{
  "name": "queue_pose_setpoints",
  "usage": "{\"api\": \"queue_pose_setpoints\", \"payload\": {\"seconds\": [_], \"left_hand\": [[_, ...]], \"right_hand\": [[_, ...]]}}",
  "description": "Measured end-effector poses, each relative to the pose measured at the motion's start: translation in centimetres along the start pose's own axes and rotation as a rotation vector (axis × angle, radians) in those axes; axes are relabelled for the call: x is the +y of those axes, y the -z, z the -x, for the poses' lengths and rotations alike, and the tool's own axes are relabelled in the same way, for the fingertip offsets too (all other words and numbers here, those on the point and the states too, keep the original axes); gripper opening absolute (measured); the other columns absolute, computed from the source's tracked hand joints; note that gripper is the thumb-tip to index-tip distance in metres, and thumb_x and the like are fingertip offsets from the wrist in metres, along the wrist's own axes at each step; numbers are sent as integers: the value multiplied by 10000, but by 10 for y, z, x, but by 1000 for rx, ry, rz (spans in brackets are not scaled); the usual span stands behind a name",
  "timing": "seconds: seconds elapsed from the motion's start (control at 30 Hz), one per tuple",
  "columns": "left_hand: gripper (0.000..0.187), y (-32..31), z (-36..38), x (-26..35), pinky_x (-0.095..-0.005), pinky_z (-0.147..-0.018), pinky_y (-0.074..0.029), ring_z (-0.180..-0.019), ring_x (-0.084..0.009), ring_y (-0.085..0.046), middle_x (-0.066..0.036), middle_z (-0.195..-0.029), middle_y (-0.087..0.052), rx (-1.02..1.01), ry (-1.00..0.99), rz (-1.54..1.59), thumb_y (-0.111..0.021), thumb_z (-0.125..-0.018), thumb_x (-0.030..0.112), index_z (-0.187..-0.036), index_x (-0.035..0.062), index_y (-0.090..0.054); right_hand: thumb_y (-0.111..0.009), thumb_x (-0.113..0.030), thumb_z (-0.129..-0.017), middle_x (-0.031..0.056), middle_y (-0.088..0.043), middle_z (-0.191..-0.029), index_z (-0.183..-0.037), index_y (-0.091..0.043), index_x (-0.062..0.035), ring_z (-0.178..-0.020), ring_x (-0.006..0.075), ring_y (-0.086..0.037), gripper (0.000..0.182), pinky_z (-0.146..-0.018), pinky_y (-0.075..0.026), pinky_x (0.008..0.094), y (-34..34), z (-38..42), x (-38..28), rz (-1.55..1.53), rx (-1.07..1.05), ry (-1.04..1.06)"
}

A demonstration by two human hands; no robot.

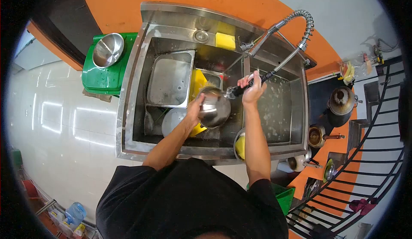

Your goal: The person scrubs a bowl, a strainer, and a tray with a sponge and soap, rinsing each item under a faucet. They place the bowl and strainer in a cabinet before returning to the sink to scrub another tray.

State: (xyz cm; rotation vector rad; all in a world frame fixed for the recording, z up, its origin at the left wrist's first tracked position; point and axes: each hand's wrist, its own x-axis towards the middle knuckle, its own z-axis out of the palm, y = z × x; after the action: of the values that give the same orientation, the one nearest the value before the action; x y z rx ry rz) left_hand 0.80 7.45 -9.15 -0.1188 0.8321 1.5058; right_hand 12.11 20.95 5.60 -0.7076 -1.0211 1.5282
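Note:
My left hand (195,111) grips the rim of a shiny metal bowl (216,110), held tilted over the left basin of the steel sink (128,110). My right hand (253,92) is wrapped round the black handle of a spray faucet (269,74), its head directed at the bowl. Below, the left basin contains a rectangular metal pan (169,78), a yellow piece (198,81) partly hidden by the bowl, and a round pale dish or lid (171,119) partly behind my left forearm.
Cloudy water with suds stands in the right basin (279,106). A yellow sponge (225,41) lies on the back ledge. Another metal bowl (108,50) rests on a green bin (92,80). Pots (342,100) and black railings (369,153) line the right side.

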Motion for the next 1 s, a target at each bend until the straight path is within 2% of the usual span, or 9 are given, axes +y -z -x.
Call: {"api": "queue_pose_setpoints", "payload": {"seconds": [0.1,0.27,0.33,0.37,0.5,0.63,0.73,0.8,1.0], "left_hand": [[409,7,-7,0,-297,-791,-501,-855,-154,-644,-62,-930,-701,125,-191,-307,-511,-1004,394,-1020,30,-698],[428,5,-13,-23,-295,-733,-494,-781,-186,-656,-54,-781,-695,-52,-487,-955,-520,-988,424,-962,35,-699],[345,-23,17,-3,-396,-839,-475,-842,-250,-675,-67,-849,-712,-207,-388,-1900,-538,-966,412,-992,113,-707],[277,-9,10,-17,-625,-1021,-320,-1027,-266,-643,-28,-996,-718,-324,-653,-1921,-519,-962,406,-1039,218,-707],[290,-3,21,-14,-870,-958,-11,-1257,-206,-509,41,-1145,-685,-451,-678,-2128,-452,-978,439,-1090,310,-687],[322,21,12,-30,-844,-988,-66,-1233,-234,-542,-2,-1166,-679,-439,-657,-2067,-455,-976,452,-1119,269,-678],[381,23,7,-27,-724,-1057,-231,-1179,-288,-587,-34,-1196,-667,-532,-338,-1992,-463,-967,482,-1164,227,-664],[429,31,4,-26,-549,-1036,-399,-1126,-340,-614,-75,-1206,-658,-563,-351,-1984,-480,-948,523,-1202,223,-650],[531,50,0,-23,-490,-963,-473,-1114,-350,-617,-187,-1155,-658,-488,-485,-2071,-504,-906,595,-1195,177,-658]], "right_hand": [[-509,-311,-987,62,-413,-530,-671,-432,-61,-439,182,-423,410,-469,-398,351,4,5,-1,64,23,-35],[-497,-334,-968,69,-409,-549,-659,-428,-74,-480,190,-418,409,-501,-402,372,-22,20,-17,-13,-45,-257],[-519,-317,-961,65,-404,-540,-677,-425,-65,-446,192,-422,391,-479,-409,353,-27,18,-18,-111,-82,-273],[-511,-324,-969,57,-398,-548,-682,-422,-65,-453,186,-420,397,-485,-413,353,-26,17,-17,-82,-78,-258],[-527,-318,-963,83,-418,-524,-654,-420,-62,-429,210,-439,415,-452,-406,367,-10,8,-10,207,-39,-75],[-522,-323,-964,77,-417,-541,-648,-415,-67,-452,203,-433,420,-479,-415,372,-10,20,-14,201,-4,-220],[-493,-324,-983,58,-405,-559,-700,-410,-62,-475,198,-447,394,-520,-434,369,-10,24,-9,-48,-31,-323],[-487,-302,-981,61,-402,-559,-696,-411,-56,-481,209,-447,383,-524,-432,374,-10,19,-1,-120,-21,-149],[-511,-284,-964,68,-401,-551,-635,-423,-46,-487,203,-443,415,-515,-425,377,-6,13,3,43,33,62]]}}
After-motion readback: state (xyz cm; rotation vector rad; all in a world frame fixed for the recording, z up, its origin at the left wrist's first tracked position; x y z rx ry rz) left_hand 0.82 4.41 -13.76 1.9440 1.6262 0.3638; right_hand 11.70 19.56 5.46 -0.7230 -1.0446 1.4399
